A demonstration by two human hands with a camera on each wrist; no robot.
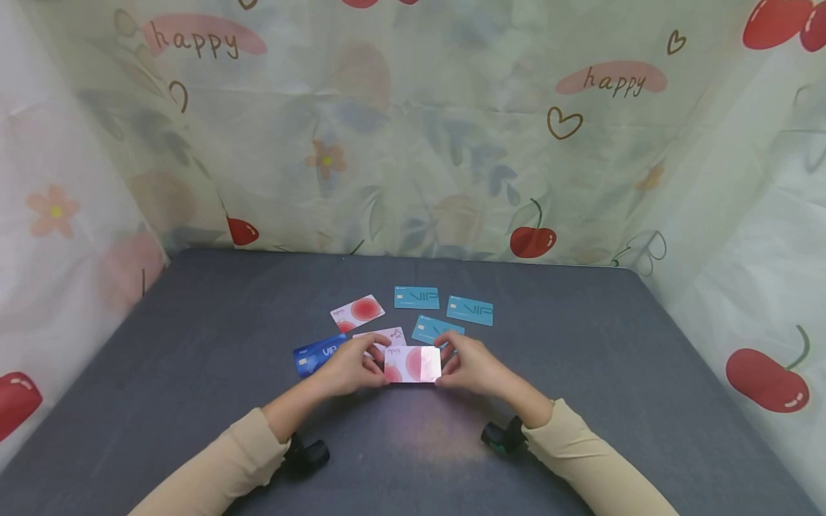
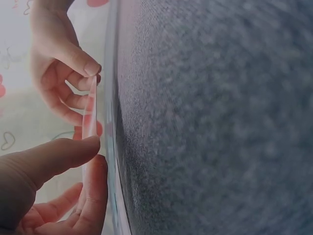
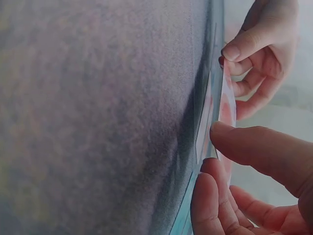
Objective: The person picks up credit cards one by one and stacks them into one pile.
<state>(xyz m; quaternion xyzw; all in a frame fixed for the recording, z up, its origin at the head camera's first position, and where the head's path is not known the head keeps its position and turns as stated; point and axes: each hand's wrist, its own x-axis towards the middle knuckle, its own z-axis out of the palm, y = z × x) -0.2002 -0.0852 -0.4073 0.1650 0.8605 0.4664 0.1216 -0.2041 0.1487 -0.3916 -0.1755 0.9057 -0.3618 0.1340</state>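
Note:
A pink-and-white card with red circles (image 1: 404,364) is held between both hands, close over the dark table. My left hand (image 1: 348,365) pinches its left end, thumb below and fingers above in the head view. At the opposite end, the right hand (image 1: 476,367) pinches it the same way. Seen from the left wrist, the card (image 2: 89,117) appears nearly edge-on. A second pink card (image 1: 391,334) with small flowers lies partly hidden behind the left hand. Beside that hand is a dark blue VIP card (image 1: 316,356). A light blue card (image 1: 434,327) lies just beyond the right fingers.
Farther back on the table (image 1: 568,344) lie another pink card with red circles (image 1: 359,312) and two light blue VIP cards, one on the left (image 1: 413,297) and one on the right (image 1: 469,310). Printed cloth (image 1: 413,129) hangs behind the table and along both sides.

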